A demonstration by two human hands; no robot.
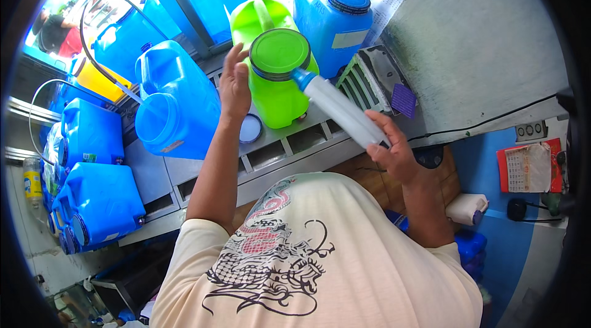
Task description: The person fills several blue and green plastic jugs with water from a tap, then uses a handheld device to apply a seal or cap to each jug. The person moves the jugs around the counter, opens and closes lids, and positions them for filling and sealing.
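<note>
My right hand (395, 145) grips the lower end of a heat gun or similar white cylindrical tool (344, 108); its exact kind is unclear. The blue tip points at the dark rim of the green lid (280, 53) on a lime-green plastic water container (272, 101). Beside that lid, my left hand (235, 85) is raised with its fingers apart, holding nothing. Left of it stands an uncapped blue water container (196, 106), with a filling hose (134, 96) reaching into its mouth. A loose round cap (250, 128) lies on the metal counter between the two containers.
Several blue containers (106, 203) stand at the left, others behind the window frame (177, 0). A lidded blue container (339, 27) is behind right, near a vented box (364, 81) with a purple piece (403, 100). A black cable (489, 120) crosses the wall; people are outside.
</note>
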